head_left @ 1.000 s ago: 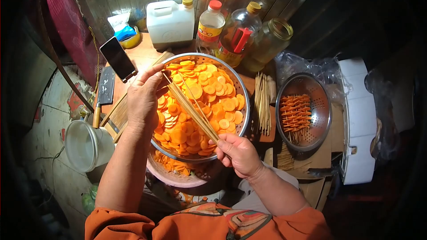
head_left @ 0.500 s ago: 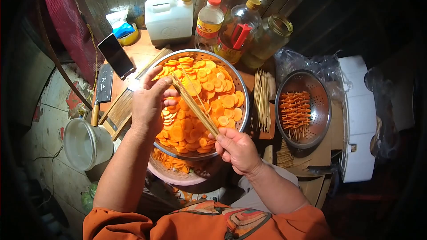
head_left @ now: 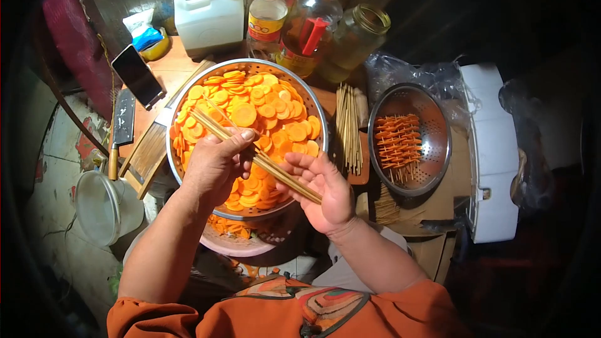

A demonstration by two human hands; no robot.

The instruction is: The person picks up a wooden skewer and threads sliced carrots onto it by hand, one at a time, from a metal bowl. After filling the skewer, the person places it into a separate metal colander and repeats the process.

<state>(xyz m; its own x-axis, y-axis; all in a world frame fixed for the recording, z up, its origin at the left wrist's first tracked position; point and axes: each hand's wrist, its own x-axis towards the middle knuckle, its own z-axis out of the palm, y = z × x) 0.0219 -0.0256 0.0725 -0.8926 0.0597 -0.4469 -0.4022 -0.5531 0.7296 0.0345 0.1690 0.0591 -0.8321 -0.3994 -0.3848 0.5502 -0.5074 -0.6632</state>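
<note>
A bundle of thin wooden skewers (head_left: 266, 162) slants across the front of a metal colander (head_left: 173, 160) full of carrot slices (head_left: 244, 114). My left hand (head_left: 220, 161) grips the bundle near its middle, thumb on top. One skewer stands apart from the others at the upper end. Behind the bundle's lower end is my right hand (head_left: 325, 191), its fingers loosely spread and the palm turned up; the skewers lie against it without being clasped. To the right, a smaller perforated bowl (head_left: 441, 150) holds skewered carrot slices (head_left: 398, 141).
More skewers (head_left: 349, 128) lie right of the colander. Under it sits a pink basin (head_left: 235, 248) with carrot pieces. A cleaver (head_left: 124, 119), a phone (head_left: 138, 75), a wooden slicer (head_left: 147, 153) and a white bucket (head_left: 100, 209) are at left. Bottles (head_left: 267, 15) and a jug (head_left: 210, 22) line the back.
My left hand has moved down along the bundle toward its middle. My right hand has loosened from the lower end and its fingers have spread. The whole view has shifted slightly.
</note>
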